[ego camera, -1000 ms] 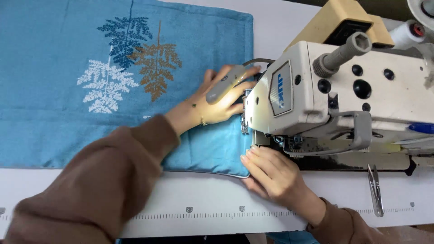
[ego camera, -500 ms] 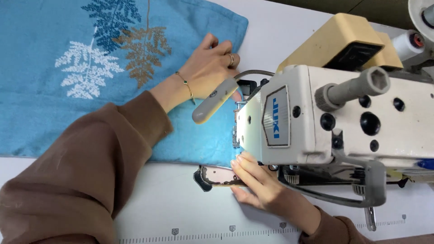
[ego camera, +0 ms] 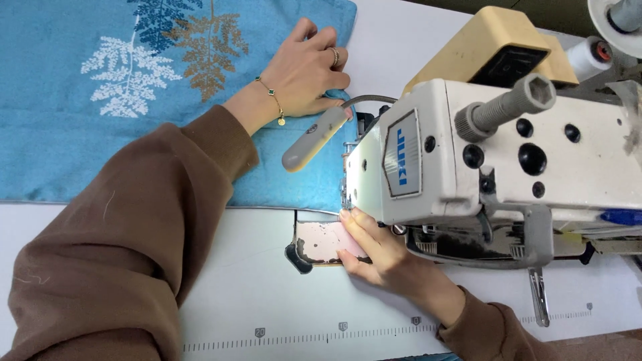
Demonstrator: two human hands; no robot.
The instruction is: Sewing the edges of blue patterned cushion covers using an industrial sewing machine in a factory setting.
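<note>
My left hand lies flat on blue fabric printed with white, blue and brown fern leaves, fingers together, near the cloth's right edge. It wears a ring and a thin bracelet. My right hand rests on the table beneath the head of a white sewing machine, fingertips touching the pink-lit metal needle plate. The fabric's near edge lies just behind that plate. A small grey lamp arm sticks out from the machine over the cloth.
A cream motor housing and a white thread spool sit behind the machine. A printed ruler scale runs along the white table's front. A metal knee-lever piece hangs under the machine.
My left hand has pushed the blue fabric away and to the left, uncovering the needle plate. My right hand stays under the machine head, now touching the bare plate.
</note>
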